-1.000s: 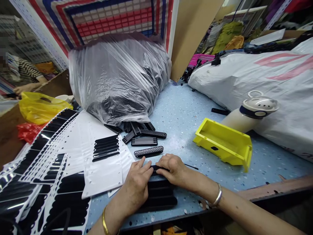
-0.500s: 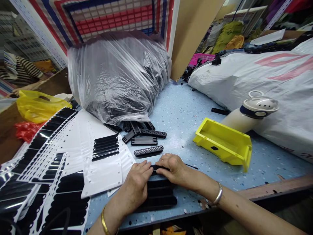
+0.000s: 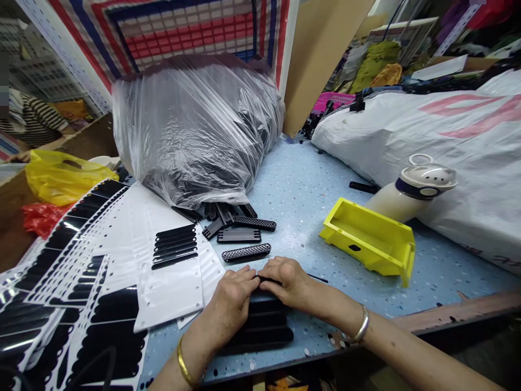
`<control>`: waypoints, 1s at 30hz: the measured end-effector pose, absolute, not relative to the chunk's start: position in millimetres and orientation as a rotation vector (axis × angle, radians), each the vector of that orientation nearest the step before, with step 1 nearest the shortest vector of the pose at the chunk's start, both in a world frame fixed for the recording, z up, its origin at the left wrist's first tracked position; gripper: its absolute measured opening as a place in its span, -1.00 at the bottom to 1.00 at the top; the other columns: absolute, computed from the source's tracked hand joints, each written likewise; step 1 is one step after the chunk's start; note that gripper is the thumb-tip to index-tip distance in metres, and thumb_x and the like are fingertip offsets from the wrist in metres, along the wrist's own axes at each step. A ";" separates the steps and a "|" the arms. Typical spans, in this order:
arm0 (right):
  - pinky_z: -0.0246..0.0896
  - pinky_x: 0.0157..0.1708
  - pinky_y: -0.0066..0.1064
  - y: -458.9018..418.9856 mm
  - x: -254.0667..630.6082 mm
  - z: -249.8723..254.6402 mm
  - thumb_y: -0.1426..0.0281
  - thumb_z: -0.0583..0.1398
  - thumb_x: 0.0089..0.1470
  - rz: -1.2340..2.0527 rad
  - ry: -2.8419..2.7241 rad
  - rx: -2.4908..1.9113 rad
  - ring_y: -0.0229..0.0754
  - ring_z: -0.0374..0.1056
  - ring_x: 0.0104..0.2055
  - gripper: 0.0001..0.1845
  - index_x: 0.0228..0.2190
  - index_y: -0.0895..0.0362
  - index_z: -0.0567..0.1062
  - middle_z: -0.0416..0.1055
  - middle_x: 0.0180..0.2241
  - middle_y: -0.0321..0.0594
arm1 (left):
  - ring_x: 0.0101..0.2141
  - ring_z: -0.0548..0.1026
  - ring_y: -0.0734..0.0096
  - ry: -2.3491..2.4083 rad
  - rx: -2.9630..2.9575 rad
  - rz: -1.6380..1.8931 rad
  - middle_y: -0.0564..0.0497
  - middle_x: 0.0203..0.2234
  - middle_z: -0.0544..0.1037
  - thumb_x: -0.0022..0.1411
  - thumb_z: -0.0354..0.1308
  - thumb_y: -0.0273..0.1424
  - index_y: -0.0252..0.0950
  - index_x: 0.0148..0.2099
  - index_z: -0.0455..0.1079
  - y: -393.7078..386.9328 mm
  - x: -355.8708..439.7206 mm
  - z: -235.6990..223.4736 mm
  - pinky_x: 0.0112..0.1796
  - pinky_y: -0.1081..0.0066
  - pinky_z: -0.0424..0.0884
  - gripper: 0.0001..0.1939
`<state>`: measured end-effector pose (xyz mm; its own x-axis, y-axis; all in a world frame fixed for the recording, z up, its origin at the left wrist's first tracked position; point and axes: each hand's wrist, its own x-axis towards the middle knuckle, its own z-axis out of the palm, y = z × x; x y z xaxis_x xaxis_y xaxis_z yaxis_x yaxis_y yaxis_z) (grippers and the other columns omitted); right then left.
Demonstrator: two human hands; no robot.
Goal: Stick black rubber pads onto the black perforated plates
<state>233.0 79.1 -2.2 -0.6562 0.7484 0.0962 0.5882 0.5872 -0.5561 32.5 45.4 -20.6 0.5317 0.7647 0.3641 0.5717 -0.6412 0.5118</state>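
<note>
Two bare hands are meeting over a blue speckled worktop (image 3: 285, 190). The right hand (image 3: 287, 279) is pinching a slim black strip (image 3: 269, 281) in its grip, the strip lying between thumb and fingers. The left hand (image 3: 234, 298) is touching the strip's left end; whether its grip is closing on it, I cannot tell. Black bars (image 3: 264, 331) are lying just below, nearer the wearer.

Yellow bin (image 3: 368, 239); speckled light-blue table (image 3: 293, 179); black-and-white striped sleeve (image 3: 43, 114); pink basket (image 3: 332, 101)
</note>
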 end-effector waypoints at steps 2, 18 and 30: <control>0.27 -0.23 -0.37 79.0 233.0 -3.2 0.46 0.26 0.12 0.713 -2.497 -1.090 -0.17 0.41 -0.33 -0.92 -0.41 0.16 0.57 0.53 -0.41 -0.20 | 0.00 0.54 0.15 1.088 2.437 0.841 -0.13 -0.08 0.62 0.24 -0.07 -0.71 -0.25 -0.01 0.48 45.5 32.4 -19.6 -0.13 0.18 0.52 -0.56; 0.35 -0.40 -0.33 78.3 293.5 18.2 0.38 0.14 0.12 0.693 -2.069 -1.433 -0.14 0.45 -0.44 -0.77 -0.39 0.09 0.61 0.56 -0.46 -0.20 | -0.07 0.59 0.17 1.095 2.438 0.900 -0.17 -0.12 0.63 0.21 -0.06 -0.72 -0.28 -0.09 0.51 45.1 34.1 -16.7 -0.18 0.22 0.53 -0.58; 0.29 -0.52 -0.45 62.8 269.3 -2.9 0.44 0.30 -0.10 1.009 -1.989 -1.570 -0.24 0.37 -0.50 -0.65 -0.18 0.19 0.58 0.49 -0.45 -0.24 | -0.19 0.59 0.15 1.124 2.399 0.782 -0.14 -0.24 0.62 0.19 0.06 -0.62 -0.28 -0.13 0.42 48.5 42.1 -0.2 -0.20 0.20 0.50 -0.75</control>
